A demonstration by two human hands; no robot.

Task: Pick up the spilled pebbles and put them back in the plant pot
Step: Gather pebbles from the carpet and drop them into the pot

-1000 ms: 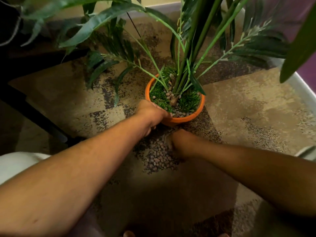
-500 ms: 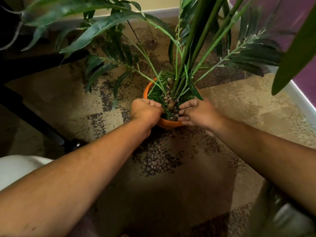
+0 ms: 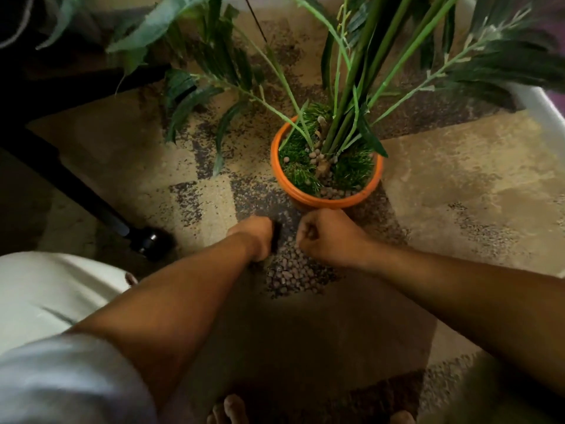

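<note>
An orange plant pot (image 3: 324, 204) stands on the patterned carpet, with green stems, fake grass and some pebbles inside. Just in front of it, a pile of spilled brown pebbles (image 3: 295, 275) lies on the carpet. My left hand (image 3: 256, 237) rests edge-on at the pile's upper left. Its fingers curl downward and hide what is under them. My right hand (image 3: 330, 237) is down at the pile's upper right, close to the pot's front rim. Its fingers are curled into a fist over pebbles.
A black chair leg with a caster (image 3: 146, 240) lies to the left. A white skirting board (image 3: 544, 102) runs along the right. Long leaves (image 3: 183, 96) hang over the carpet left of the pot. My knee in white cloth (image 3: 46, 298) and my bare toes (image 3: 229, 411) are near.
My right hand came back from over the pot down to the pile and closed. My left hand let go of the pot's rim and dropped to the pile's left side.
</note>
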